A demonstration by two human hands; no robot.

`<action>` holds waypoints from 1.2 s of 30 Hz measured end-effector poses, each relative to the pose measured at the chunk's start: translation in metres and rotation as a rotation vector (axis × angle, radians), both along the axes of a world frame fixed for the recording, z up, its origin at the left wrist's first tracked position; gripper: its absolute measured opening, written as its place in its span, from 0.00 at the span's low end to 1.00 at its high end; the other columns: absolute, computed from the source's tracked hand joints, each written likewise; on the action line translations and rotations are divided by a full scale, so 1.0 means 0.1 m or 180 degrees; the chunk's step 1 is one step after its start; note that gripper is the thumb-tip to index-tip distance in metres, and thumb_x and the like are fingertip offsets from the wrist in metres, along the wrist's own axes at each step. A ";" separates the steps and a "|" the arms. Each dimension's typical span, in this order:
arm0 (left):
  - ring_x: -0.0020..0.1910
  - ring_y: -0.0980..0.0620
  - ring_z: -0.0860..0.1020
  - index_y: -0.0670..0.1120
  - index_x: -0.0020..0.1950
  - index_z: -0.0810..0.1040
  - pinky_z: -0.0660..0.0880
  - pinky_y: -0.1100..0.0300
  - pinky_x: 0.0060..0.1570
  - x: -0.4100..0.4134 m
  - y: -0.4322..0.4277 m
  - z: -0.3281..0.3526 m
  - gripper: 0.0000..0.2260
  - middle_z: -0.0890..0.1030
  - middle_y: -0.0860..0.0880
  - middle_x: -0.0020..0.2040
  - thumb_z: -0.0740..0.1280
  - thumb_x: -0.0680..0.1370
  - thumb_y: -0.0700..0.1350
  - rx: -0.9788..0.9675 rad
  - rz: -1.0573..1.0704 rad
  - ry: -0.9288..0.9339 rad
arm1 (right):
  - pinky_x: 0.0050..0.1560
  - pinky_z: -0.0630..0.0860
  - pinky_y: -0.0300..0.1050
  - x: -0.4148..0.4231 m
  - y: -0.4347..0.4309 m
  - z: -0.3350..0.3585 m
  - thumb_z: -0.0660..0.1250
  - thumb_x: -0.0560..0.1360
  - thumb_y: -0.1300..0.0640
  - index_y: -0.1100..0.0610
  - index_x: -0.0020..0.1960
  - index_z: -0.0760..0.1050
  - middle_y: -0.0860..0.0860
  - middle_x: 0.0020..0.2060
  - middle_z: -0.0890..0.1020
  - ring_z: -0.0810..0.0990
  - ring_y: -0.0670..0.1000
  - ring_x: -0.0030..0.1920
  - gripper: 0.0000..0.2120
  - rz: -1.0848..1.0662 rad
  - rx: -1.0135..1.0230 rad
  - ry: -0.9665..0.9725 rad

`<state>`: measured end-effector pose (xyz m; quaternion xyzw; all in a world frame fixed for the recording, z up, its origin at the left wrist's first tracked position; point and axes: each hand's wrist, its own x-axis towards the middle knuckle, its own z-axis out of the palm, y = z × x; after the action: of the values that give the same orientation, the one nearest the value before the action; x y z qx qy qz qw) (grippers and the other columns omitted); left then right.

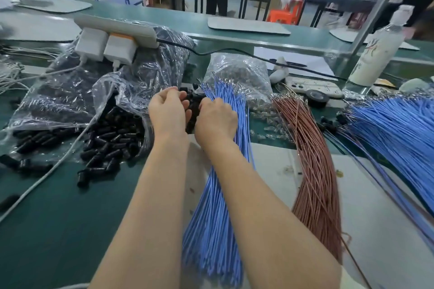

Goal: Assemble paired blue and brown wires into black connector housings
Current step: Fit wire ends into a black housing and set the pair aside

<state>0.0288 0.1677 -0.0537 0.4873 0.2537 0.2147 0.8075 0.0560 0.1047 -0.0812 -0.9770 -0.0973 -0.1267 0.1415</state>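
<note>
We judge a wire is being seated. The left hand (168, 108) and right hand (216, 121) meet with fingers curled over the black housings (193, 115), beside the blue wires (218, 206) on the counter (58, 206) (what each hand grips is hidden). The brown wires (314, 171) lie to the right. The next move calls for lining up a wire tip with a housing.

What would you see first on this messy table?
Bright blue wires fan down the middle, with a brown wire bundle to their right. At left, black connector housings spill from a clear plastic bag. The left hand and right hand meet near the blue wires' far tips.
</note>
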 end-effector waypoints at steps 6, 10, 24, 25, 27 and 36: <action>0.33 0.59 0.74 0.45 0.50 0.75 0.72 0.69 0.30 0.05 -0.14 -0.01 0.04 0.77 0.51 0.40 0.62 0.78 0.38 0.0434 -0.0199 -0.0101 | 0.49 0.71 0.42 0.00 -0.22 0.21 0.64 0.77 0.59 0.59 0.55 0.71 0.53 0.47 0.78 0.76 0.53 0.49 0.08 0.0169 0.2087 0.0230; 0.40 0.56 0.79 0.41 0.54 0.78 0.78 0.63 0.42 0.05 -0.36 -0.01 0.09 0.81 0.48 0.43 0.64 0.80 0.44 0.0713 -0.1228 -0.0183 | 0.43 0.74 0.28 -0.06 -0.67 0.47 0.68 0.75 0.59 0.55 0.46 0.75 0.45 0.37 0.79 0.78 0.44 0.40 0.02 0.0387 0.2516 -0.0027; 0.35 0.58 0.79 0.45 0.46 0.76 0.76 0.67 0.36 0.09 -0.46 -0.10 0.02 0.80 0.48 0.41 0.68 0.77 0.40 0.0343 -0.1273 -0.0246 | 0.40 0.71 0.46 -0.32 -1.00 0.11 0.68 0.71 0.37 0.56 0.44 0.73 0.50 0.37 0.77 0.77 0.52 0.42 0.21 -0.0021 0.0444 0.1290; 0.36 0.58 0.79 0.45 0.46 0.76 0.76 0.67 0.35 0.10 -0.45 -0.11 0.01 0.80 0.48 0.41 0.68 0.77 0.40 0.0256 -0.1306 -0.0240 | 0.37 0.68 0.45 -0.33 -0.97 0.10 0.68 0.72 0.37 0.56 0.40 0.72 0.51 0.33 0.76 0.76 0.53 0.40 0.21 0.0007 0.0364 0.1348; 0.36 0.58 0.79 0.45 0.47 0.77 0.75 0.67 0.35 0.09 -0.46 -0.15 0.00 0.80 0.49 0.40 0.67 0.77 0.41 0.0126 -0.1376 -0.0195 | 0.36 0.67 0.44 -0.34 -0.97 0.10 0.67 0.74 0.41 0.59 0.37 0.74 0.53 0.32 0.76 0.77 0.55 0.39 0.21 0.0063 0.0406 0.1367; 0.35 0.59 0.80 0.47 0.43 0.78 0.76 0.65 0.36 0.02 -0.46 -0.13 0.04 0.82 0.53 0.35 0.67 0.77 0.41 -0.0166 -0.1310 -0.0386 | 0.29 0.66 0.40 -0.34 -1.16 0.23 0.64 0.75 0.61 0.65 0.41 0.77 0.54 0.31 0.79 0.67 0.47 0.26 0.08 0.0000 0.2498 0.1642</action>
<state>0.0310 0.1213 -0.0666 0.4939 0.1052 0.0675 0.8605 0.0216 -0.0117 -0.0582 -0.8492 -0.0036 0.0931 0.5197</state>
